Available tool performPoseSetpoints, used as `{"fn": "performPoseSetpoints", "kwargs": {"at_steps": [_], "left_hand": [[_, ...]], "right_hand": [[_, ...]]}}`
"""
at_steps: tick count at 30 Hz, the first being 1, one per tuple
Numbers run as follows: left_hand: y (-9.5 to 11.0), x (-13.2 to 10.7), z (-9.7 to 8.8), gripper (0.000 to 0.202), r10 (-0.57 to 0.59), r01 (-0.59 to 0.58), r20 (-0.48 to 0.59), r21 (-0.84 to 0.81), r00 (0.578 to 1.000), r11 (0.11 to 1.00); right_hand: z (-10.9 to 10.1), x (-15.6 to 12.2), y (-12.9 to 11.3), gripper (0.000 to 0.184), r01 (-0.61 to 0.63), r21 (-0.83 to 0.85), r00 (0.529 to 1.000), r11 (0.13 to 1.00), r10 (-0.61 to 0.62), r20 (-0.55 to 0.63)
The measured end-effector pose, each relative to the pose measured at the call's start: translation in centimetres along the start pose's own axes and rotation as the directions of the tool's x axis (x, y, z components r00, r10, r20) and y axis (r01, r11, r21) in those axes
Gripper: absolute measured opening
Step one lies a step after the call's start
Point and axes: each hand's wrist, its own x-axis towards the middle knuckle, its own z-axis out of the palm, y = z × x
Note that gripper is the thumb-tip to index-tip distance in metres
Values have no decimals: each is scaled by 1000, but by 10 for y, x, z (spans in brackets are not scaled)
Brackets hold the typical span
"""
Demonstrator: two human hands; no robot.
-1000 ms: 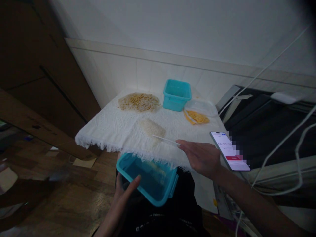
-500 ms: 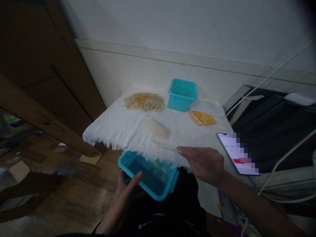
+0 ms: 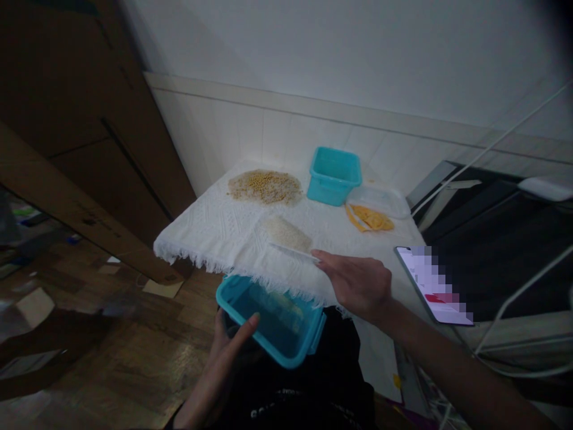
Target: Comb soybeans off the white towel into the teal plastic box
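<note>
My left hand [image 3: 230,355] grips the near left side of a teal plastic container [image 3: 289,360], thumb over its rim, held just below the table's front edge. Some pale grains show inside it, partly covered by the cloth fringe. Between the fingers of my right hand [image 3: 360,286] is a thin, flat white piece [image 3: 293,252], like a card; its exact kind is unclear. Its long edge lies against the near side of a small pile of rice [image 3: 286,233] on the white fringed tablecloth [image 3: 215,230].
Farther back, yellowish beans mixed with pale grains [image 3: 264,186] lie spread out. Beside them stand a second teal container [image 3: 329,190], a clear lid [image 3: 394,203] and a crumpled orange bag [image 3: 369,219]. A lit phone [image 3: 430,286] rests at right, near white cables [image 3: 510,292].
My right hand has moved slightly left and away from me, bringing the flat white piece up against the rice. The container in my left hand has hardly moved.
</note>
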Motion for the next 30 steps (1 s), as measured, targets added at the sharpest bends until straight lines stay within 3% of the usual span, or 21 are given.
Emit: {"fn": "performPoseSetpoints", "kwargs": {"at_steps": [3,6,11,14,17,22,30], "left_hand": [[1,0,-2,91,1,-1,12,-3,1000,1000],[2,2,-6,93,0,0,11,1,1000,1000],[8,-1,-12,91,-20,21,28,-34,999,999],[9,-2,-13,90,-20,25,78,-62,997,998],[6,1,-12,94,-28,32,59,-76,998,997],[1,6,-7,102,-37,36,-6,-103,999,994],[-2,9,-8,101,-19,18,-21,-77,1000,997]], "right_hand": [[19,-1,9,35,19,-14,999,1000,-18,34],[25,-2,7,39,30,24,999,999,-30,19],[17,1,-7,35,66,160,997,985,-57,-58],[12,3,-15,31,68,210,997,975,-57,-58],[8,5,-23,30,76,240,996,968,-63,-61],[-2,8,-35,29,54,228,999,972,-50,-21],[-18,1,-58,33,28,224,997,974,-45,69]]}}
